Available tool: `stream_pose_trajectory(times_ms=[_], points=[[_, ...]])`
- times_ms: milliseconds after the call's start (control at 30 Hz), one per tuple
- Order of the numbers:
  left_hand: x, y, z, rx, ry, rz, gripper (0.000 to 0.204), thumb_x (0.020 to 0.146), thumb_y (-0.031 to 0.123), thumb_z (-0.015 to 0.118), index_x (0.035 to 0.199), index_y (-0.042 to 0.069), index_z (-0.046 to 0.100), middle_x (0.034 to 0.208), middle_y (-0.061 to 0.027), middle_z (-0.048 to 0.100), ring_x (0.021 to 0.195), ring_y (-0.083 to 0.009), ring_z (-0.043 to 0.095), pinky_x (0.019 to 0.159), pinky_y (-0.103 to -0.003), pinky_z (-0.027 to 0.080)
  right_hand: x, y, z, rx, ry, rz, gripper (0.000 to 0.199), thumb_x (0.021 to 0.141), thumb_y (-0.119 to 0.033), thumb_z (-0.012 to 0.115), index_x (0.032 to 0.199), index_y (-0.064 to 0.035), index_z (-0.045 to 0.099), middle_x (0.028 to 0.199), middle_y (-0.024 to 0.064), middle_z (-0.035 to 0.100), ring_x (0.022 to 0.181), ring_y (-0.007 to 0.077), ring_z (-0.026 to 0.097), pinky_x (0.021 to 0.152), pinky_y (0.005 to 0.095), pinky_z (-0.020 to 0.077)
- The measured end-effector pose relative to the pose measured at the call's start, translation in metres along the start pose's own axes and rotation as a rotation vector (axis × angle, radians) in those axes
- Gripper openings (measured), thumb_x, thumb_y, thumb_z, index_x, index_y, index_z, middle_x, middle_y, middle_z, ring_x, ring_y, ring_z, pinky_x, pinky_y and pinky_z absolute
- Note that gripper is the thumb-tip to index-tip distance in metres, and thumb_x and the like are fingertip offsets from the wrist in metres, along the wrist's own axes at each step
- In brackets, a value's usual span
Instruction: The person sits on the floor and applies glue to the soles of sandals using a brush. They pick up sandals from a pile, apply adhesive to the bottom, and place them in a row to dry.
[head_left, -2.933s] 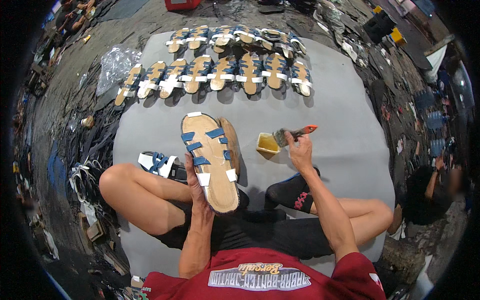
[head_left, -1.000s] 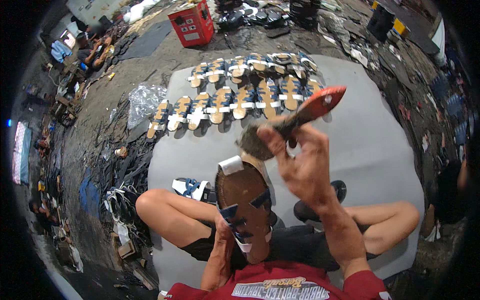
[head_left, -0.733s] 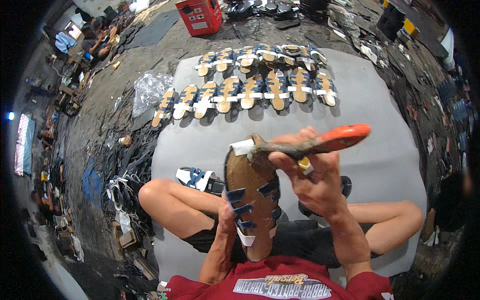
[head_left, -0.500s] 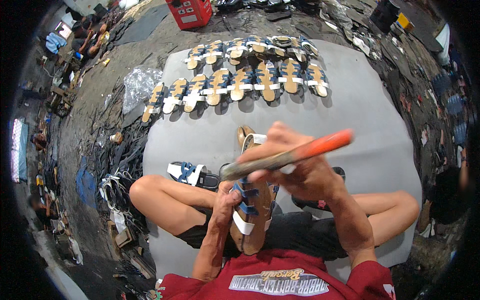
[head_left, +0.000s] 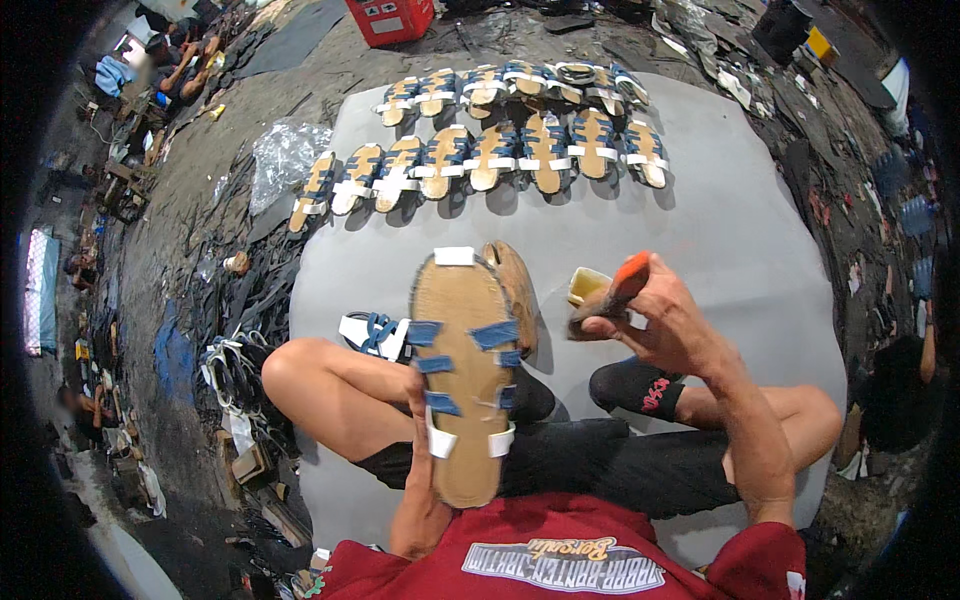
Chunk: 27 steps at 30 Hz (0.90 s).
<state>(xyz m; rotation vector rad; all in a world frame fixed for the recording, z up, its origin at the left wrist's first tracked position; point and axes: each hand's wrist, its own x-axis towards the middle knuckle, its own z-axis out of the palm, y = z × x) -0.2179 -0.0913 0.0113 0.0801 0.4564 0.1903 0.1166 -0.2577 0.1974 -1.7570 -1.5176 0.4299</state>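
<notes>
My left hand point(head_left: 424, 410) is closed on the left edge of a sandal point(head_left: 464, 370), its fingers mostly hidden behind. The sandal's tan underside faces up, with blue and white strap ends folded over its edges. To the right, apart from the sandal, my right hand point(head_left: 665, 315) grips a tool point(head_left: 630, 282) with an orange handle and a dark, worn end; its exact kind is unclear. Beyond that tool stands a small yellowish container point(head_left: 588, 284). A brown shoe last point(head_left: 515, 285) lies on the grey mat, partly behind the sandal.
Two rows of strapped sandals point(head_left: 492, 158) line the far part of the grey mat point(head_left: 700, 225). Another blue-and-white sandal point(head_left: 372, 334) lies by my left knee. Clear plastic point(head_left: 285, 160) and dark scraps point(head_left: 262, 290) cover the floor at left; a red box point(head_left: 392, 20) stands at the far edge.
My left hand has lifted and turned the sandal so its underside shows broadly. My right hand has drawn the tool away to the right, uncovering the yellowish container.
</notes>
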Motion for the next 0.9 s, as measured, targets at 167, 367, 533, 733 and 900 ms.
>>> stream_pose_trajectory(times_ms=[167, 367, 533, 733, 900], points=[[-0.011, -0.013, 0.118, 0.041, -0.015, 0.081, 0.087, 0.096, 0.065, 0.065, 0.153, 0.003, 0.047, 0.138, -0.0232, 0.065, 0.114, -0.0359, 0.071, 0.094, -0.051, 0.063, 0.039, -0.034, -0.011, 0.115, 0.201, -0.129, 0.022, 0.099, -0.029, 0.076, 0.108, -0.0098, 0.078, 0.110, 0.0053, 0.078, 0.093, 0.0272, 0.065, 0.092, 0.0471, 0.0478], [-0.007, 0.006, 0.082, -0.084, -0.163, -0.024, 0.090, 0.097, 0.068, 0.061, 0.156, 0.002, 0.043, 0.139, -0.0239, 0.063, 0.117, -0.0405, 0.069, 0.095, -0.055, 0.062, 0.037, 0.021, 0.016, 0.016, 0.085, -0.145, 0.021, 0.099, -0.026, 0.077, 0.108, -0.0080, 0.075, 0.096, 0.0082, 0.074, 0.089, 0.0290, 0.066, 0.085, 0.0436, 0.0483], [0.005, 0.007, 0.130, -0.007, 0.048, 0.189, 0.082, 0.097, 0.069, 0.061, 0.145, 0.003, 0.055, 0.122, -0.0193, 0.073, 0.085, -0.0340, 0.077, 0.069, -0.046, 0.067, -0.012, 0.115, 0.035, 0.004, 0.381, 0.460, 0.038, 0.104, -0.037, 0.071, 0.106, 0.0004, 0.079, 0.096, 0.0171, 0.078, 0.080, 0.0199, 0.072, 0.074, 0.0366, 0.0542], [0.029, 0.012, 0.116, 0.151, 0.120, 0.242, 0.074, 0.097, 0.060, 0.062, 0.143, 0.002, 0.055, 0.118, -0.0171, 0.073, 0.088, -0.0278, 0.076, 0.070, -0.040, 0.067, -0.055, 0.198, 0.117, -0.354, 0.324, 0.388, 0.028, 0.094, -0.032, 0.081, 0.103, -0.0061, 0.080, 0.083, 0.0112, 0.072, 0.075, 0.0261, 0.063, 0.074, 0.0408, 0.0487], [0.030, 0.004, 0.132, 0.264, 0.251, 0.406, 0.069, 0.097, 0.053, 0.064, 0.142, 0.002, 0.057, 0.121, -0.0161, 0.074, 0.091, -0.0244, 0.077, 0.072, -0.035, 0.067, -0.057, 0.191, 0.130, -0.206, 0.313, 0.352, 0.023, 0.094, -0.031, 0.079, 0.102, -0.0091, 0.080, 0.100, 0.0102, 0.077, 0.090, 0.0297, 0.065, 0.085, 0.0453, 0.0467]])
